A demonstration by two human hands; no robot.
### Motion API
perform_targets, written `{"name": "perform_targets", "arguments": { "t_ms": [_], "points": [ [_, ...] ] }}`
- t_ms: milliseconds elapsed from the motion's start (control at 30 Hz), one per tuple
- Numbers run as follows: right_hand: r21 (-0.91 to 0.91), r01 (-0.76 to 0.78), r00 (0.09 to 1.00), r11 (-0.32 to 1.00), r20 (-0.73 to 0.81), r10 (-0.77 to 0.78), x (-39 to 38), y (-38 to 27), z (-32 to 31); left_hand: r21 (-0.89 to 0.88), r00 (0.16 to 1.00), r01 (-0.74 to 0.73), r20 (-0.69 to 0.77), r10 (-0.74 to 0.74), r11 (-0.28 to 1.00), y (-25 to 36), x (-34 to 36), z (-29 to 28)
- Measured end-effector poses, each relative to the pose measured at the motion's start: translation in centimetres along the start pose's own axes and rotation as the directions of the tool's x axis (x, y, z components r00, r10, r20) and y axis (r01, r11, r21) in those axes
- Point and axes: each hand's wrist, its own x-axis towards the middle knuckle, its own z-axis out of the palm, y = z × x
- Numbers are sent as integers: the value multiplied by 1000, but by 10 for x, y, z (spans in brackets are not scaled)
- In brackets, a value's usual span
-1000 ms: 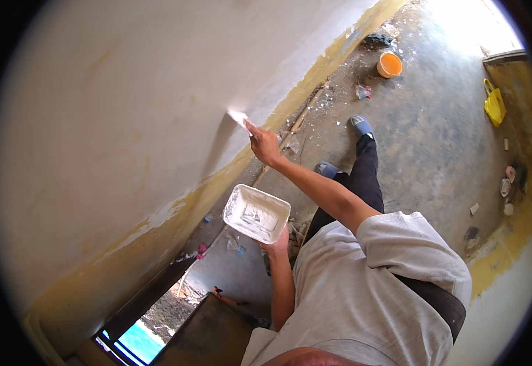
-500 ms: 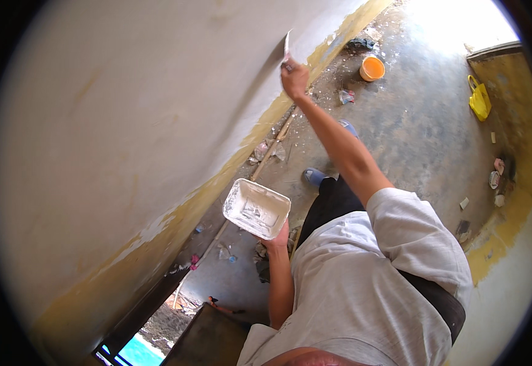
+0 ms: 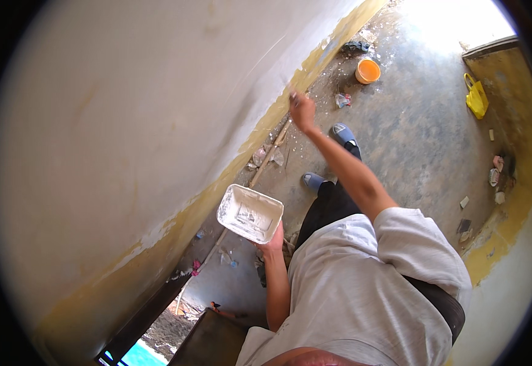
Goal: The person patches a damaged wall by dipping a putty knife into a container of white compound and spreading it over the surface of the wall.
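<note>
My left hand (image 3: 271, 242) supports a white rectangular tub (image 3: 267, 210) from underneath, its fingers mostly hidden behind it. White paste is smeared over the tub's bottom and sides. My right arm reaches out toward the wall (image 3: 137, 128), where my right hand (image 3: 303, 112) is closed round a putty knife (image 3: 291, 89). The knife is blurred and seen nearly edge-on, close to the border between whitish plaster and the yellow lower band (image 3: 281, 108). Whether its blade touches the wall, I cannot tell.
On the concrete floor stands an orange bucket (image 3: 368, 71), with a dark bag (image 3: 355, 47) beyond it. A bamboo pole (image 3: 270, 152) and plastic scraps lie along the wall's foot. A yellow bag (image 3: 476, 97) rests by the right-hand wall. A doorway opens at lower left.
My right hand has come down and nearer along the wall with the putty knife. A thin pale line now shows on the plaster above it. The tub has shifted slightly left and down.
</note>
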Motion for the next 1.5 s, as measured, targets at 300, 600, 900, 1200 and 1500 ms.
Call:
{"name": "perform_targets", "arguments": {
  "t_ms": [300,600,900,1200,1500],
  "points": [
    [58,-99,992,993,-78,104,121,-55,-27,-21,999,30,22,-30,999,1,2,-5],
    [206,151,987,967,-85,-136,-27,-105,74,74,991,-98,-85,104,992,1,5,-15],
    [263,56,976,963,188,-108,-114,-92,51,72,995,-82,-55,86,994,2,-2,-10],
    [-101,-124,986,987,-125,111,87,-24,-18,-25,999,41,32,-40,999,-2,-8,-3],
    [142,23,998,990,-53,-16,42,-84,49,31,1000,-1,-15,1,1000,-3,1,-4]
  ]
}}
